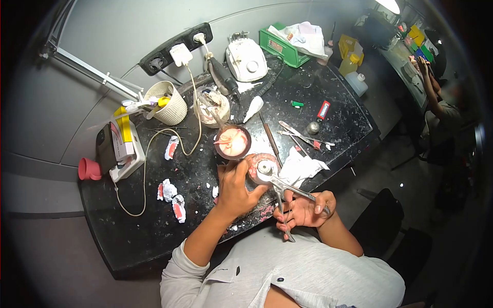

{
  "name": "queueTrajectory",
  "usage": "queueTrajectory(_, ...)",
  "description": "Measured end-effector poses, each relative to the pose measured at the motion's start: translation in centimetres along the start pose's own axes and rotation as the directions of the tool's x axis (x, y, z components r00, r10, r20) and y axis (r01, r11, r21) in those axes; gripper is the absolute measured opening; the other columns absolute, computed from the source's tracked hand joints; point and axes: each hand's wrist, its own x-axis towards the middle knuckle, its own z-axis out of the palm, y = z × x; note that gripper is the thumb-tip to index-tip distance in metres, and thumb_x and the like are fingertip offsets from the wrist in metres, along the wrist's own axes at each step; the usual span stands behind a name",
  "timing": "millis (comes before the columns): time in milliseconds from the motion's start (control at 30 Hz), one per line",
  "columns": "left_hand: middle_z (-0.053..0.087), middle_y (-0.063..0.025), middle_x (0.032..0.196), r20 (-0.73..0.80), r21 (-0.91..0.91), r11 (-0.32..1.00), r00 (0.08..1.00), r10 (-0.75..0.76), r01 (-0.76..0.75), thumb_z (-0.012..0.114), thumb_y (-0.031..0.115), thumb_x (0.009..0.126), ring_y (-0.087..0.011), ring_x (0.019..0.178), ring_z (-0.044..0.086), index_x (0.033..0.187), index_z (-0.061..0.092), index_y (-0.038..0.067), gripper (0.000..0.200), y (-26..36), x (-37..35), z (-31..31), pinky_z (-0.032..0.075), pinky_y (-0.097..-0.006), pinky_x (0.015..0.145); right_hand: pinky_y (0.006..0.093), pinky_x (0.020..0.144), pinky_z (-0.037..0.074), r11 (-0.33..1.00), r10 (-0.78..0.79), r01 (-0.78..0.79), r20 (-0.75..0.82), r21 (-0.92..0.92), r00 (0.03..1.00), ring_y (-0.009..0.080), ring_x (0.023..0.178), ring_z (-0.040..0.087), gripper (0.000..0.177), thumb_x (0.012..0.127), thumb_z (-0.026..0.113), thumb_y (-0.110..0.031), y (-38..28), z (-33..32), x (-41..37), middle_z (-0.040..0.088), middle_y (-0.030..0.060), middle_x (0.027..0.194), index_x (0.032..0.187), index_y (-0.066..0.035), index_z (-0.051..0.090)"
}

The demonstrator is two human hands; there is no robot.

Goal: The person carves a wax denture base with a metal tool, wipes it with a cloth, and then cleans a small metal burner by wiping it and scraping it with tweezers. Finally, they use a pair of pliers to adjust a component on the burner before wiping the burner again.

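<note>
My left hand (236,187) is closed around the side of a round pinkish plaster piece (255,176) with a white disc-shaped centre and a dark hole. It holds the piece low over the bench. My right hand (310,209) grips long-handled metal pliers (298,189), thumb on the upper handle and fingers around the lower one. The handles are spread apart, and the jaws reach the right edge of the plaster piece; their exact contact is hard to see. Just behind my left hand stands a dark round bowl (241,154) with pink and white material inside.
On the black bench (123,241) lie several white-and-pink denture pieces (178,210), metal hand tools (298,134), crumpled white paper (303,167) and a red lighter (323,110). A cable (145,179) crosses the left side. Another person (441,108) sits at the far right.
</note>
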Motion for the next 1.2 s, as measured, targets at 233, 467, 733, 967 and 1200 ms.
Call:
queueTrajectory(233, 0.071, -0.0239, 0.114, -0.011, 0.013, 1.0, 1.0, 0.026, -0.026, 0.091, 0.03, 0.074, -0.0418, 0.11, 0.066, 0.125, 0.061, -0.002, 0.068, -0.2, 0.1, 0.1, 0.04, -0.0512, 0.103, 0.0722, 0.099, 0.045, 0.998, 0.05, -0.05, 0.013, 0.028, 0.999, 0.0465, 0.122, 0.054, 0.084, 0.062, 0.068, -0.017, -0.6, -0.5, 0.2, 0.051, 0.0305, 0.131, 0.142, -0.008, 0.045)
queueTrajectory(467, 0.067, -0.0249, 0.126, 0.022, 0.128, 0.991, 0.999, -0.032, 0.029, 0.091, 0.036, 0.07, -0.0419, 0.12, 0.062, 0.13, 0.058, -0.003, 0.079, 1.0, 0.8, -0.7, 0.038, -0.0535, 0.106, 0.0711, 0.097, 0.046, 0.999, 0.04, -0.039, -0.03, 0.01, 0.999, 0.0452, 0.118, 0.055, 0.088, 0.061, 0.07, -0.019, -0.5, 0.0, 0.2, 0.052, 0.0303, 0.127, 0.146, -0.007, 0.047)
queueTrajectory(733, 0.07, -0.0211, 0.124, 0.073, -0.014, 0.992, 0.989, -0.127, 0.128, 0.095, 0.033, 0.064, -0.0409, 0.12, 0.064, 0.14, 0.059, 0.004, 0.089, -0.2, 1.3, 1.0, 0.039, -0.0503, 0.113, 0.0639, 0.098, 0.048, 0.999, 0.054, -0.053, -0.108, 0.012, 0.993, 0.0401, 0.117, 0.06, 0.114, 0.053, 0.074, -0.027, 0.3, 0.0, 0.5, 0.059, 0.0284, 0.127, 0.153, 0.014, 0.038)
queueTrajectory(967, 0.072, -0.02, 0.124, 0.005, -0.093, 0.991, 0.995, -0.096, 0.096, 0.096, 0.023, 0.058, -0.0399, 0.119, 0.066, 0.135, 0.065, 0.003, 0.085, -0.3, 1.1, 1.2, 0.041, -0.0485, 0.112, 0.0579, 0.095, 0.041, 0.997, 0.045, -0.04, -0.078, 0.071, 0.996, 0.0338, 0.11, 0.054, 0.118, 0.055, 0.075, -0.031, 0.8, 0.2, 0.7, 0.054, 0.0166, 0.114, 0.158, 0.01, 0.035)
queueTrajectory(1200, 0.069, -0.0248, 0.13, 0.018, -0.088, 0.992, 0.996, -0.087, 0.088, 0.094, 0.01, 0.059, -0.0404, 0.12, 0.068, 0.136, 0.063, -0.002, 0.084, -0.4, 1.1, 1.0, 0.052, -0.0436, 0.105, 0.0539, 0.095, 0.039, 0.987, 0.11, -0.105, -0.033, 0.119, 0.993, 0.0305, 0.107, 0.052, 0.12, 0.054, 0.075, -0.031, -0.1, -0.1, 0.5, 0.053, 0.0139, 0.112, 0.161, 0.006, 0.035)
